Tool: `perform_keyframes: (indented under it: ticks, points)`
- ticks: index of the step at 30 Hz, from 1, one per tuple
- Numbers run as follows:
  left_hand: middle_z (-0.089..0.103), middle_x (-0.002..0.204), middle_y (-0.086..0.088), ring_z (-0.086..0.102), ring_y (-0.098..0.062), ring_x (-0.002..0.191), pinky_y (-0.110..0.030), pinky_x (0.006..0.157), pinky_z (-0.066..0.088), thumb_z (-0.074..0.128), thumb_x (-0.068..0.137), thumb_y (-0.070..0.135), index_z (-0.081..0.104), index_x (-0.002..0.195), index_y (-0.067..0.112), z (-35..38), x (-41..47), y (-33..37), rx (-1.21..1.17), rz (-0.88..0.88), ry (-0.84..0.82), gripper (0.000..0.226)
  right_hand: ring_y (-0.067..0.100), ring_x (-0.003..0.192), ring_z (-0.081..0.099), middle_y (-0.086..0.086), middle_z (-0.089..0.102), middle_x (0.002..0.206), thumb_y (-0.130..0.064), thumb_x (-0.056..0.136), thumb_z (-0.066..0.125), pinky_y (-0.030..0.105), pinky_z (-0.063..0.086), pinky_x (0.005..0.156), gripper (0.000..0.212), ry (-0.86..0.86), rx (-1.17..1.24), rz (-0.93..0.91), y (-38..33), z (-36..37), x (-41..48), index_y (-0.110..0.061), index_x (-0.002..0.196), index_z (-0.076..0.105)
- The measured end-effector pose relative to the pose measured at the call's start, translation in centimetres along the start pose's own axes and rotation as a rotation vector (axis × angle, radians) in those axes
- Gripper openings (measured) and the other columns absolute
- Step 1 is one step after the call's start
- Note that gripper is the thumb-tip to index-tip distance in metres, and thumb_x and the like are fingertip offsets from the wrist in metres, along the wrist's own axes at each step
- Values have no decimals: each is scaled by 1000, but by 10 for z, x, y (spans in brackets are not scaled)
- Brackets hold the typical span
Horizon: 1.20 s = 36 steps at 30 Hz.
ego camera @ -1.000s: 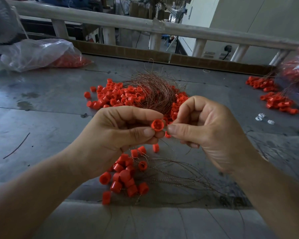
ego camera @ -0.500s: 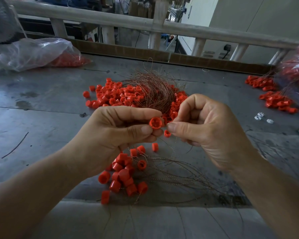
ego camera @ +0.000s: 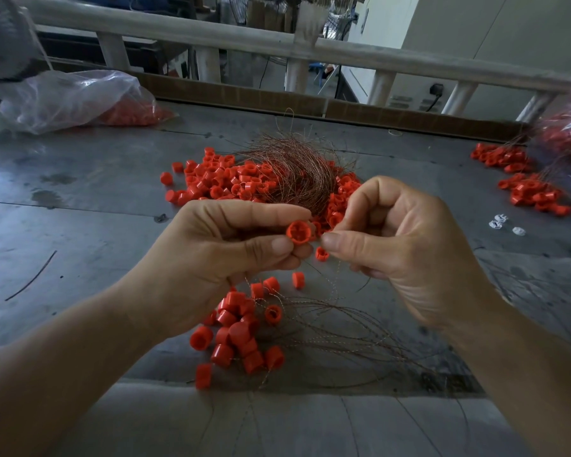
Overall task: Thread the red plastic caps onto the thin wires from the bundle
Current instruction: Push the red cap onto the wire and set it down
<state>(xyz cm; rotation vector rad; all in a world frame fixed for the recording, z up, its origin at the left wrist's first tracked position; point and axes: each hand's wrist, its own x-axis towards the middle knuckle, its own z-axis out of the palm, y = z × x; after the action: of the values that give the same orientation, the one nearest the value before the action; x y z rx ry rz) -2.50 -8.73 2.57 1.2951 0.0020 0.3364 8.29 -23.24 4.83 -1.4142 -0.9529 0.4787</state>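
Left grip [ego camera: 218,258] pinches cap [ego camera: 299,232] beside right grip's [ego camera: 399,249] wire [ego camera: 336,285].

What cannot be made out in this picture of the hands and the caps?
Head view only.
1. Wire pinched by the right hand: too thin; whether its end entered the cap in the left hand is unclear.
2. Red heap at far right: blurred, cut by the edge.
3. Bag contents: hazed by the film.
4. White bits: too small to name.
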Motion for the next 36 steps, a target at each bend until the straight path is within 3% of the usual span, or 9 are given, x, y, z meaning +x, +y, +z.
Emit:
perform_keyframes:
  ticks: [8, 14, 24, 30, 36]
  points:
    - [74, 80, -5, 71, -13, 73, -18, 61, 54, 67, 57, 9, 76, 82, 15, -5, 2, -2, -26, 11, -53, 26, 1, 49, 58, -1, 61, 60, -13, 60, 67, 7, 39, 43, 18, -33, 25, -11, 0, 4, -1, -14, 67, 51]
    - [73, 92, 8, 69, -8, 86, -18, 69, 53, 80, 56, 46, 73, 91, 34, -11, 2, -5, 157, 3, -115, 37, 1, 48, 59, -2, 61, 57, 1, 66, 68, 8, 40, 43, 22, -23, 21, -26, -1, 2, -1, -13, 66, 51]
    - [73, 93, 6, 68, -8, 87, -18, 69, 53, 79, 60, 44, 72, 94, 31, -13, 1, -7, 141, -7, -137, 37, 12, 57, 61, 1, 62, 62, -17, 56, 69, 14, 45, 49, 20, -4, -66, -17, -1, 1, -4, -15, 66, 53]
    - [73, 89, 3, 68, -8, 82, -18, 68, 53, 82, 56, 46, 72, 89, 29, -11, 0, -8, 128, -12, -129, 38, 4, 47, 56, 0, 61, 58, -7, 57, 78, 11, 37, 39, 29, -60, 2, 29, 2, 0, -1, -14, 67, 52]
    - [72, 83, 2, 68, -7, 77, -18, 64, 53, 82, 53, 47, 73, 86, 29, -8, -1, -8, 111, -24, -128, 39, 11, 48, 60, 2, 62, 55, 0, 62, 62, 17, 43, 41, 15, -135, 89, 107, 5, -2, 0, -9, 70, 52]
